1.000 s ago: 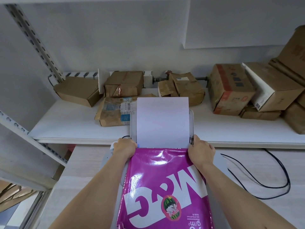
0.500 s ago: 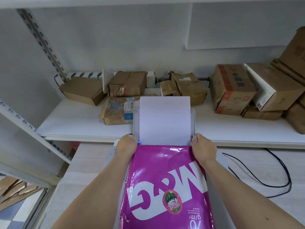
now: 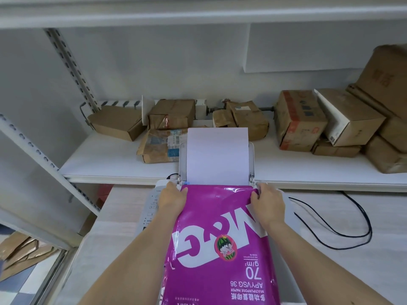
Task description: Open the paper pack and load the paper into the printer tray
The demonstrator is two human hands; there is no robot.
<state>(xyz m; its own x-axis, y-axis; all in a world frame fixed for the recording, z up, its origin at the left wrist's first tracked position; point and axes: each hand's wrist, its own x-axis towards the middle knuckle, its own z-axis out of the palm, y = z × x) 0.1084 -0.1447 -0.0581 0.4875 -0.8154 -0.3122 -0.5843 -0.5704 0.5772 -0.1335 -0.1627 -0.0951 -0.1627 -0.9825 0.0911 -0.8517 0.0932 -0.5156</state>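
I see my left hand (image 3: 172, 198) and right hand (image 3: 267, 200) gripping the far corners of the purple paper pack (image 3: 220, 238). White paper (image 3: 217, 156) stands in the printer tray (image 3: 251, 159), just past it. Open table (image 3: 352, 260) lies right.

Just one view here, a wide-angle cam on the person's head, looking forward and down along both forearms. Very close in: the magenta paper pack (image 3: 222, 243) fills the lower middle, and the printer tray (image 3: 217, 160) sits dead center. Farther off it faces the white shelf (image 3: 110, 164) and back wall. The edges bend noticeably.
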